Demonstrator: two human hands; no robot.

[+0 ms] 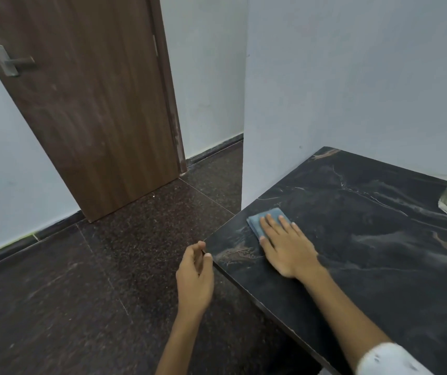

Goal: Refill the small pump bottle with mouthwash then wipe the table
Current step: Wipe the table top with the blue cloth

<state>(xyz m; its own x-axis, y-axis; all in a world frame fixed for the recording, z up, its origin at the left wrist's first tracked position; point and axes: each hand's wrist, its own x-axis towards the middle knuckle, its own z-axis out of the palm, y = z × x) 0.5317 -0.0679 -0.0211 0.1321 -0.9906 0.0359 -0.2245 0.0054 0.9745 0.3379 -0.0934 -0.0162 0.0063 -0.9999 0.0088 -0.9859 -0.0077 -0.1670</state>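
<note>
Both forearms are bare; the right arm wears a white sleeve (390, 358) with small dark specks

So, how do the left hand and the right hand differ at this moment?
The right hand lies flat on the dark table, while the left hand is beside the table's near corner, off its top. The right hand's fingers are straight and press on the blue cloth; the left hand's fingers are loosely curled and hold nothing. Both hands are bare.
</note>
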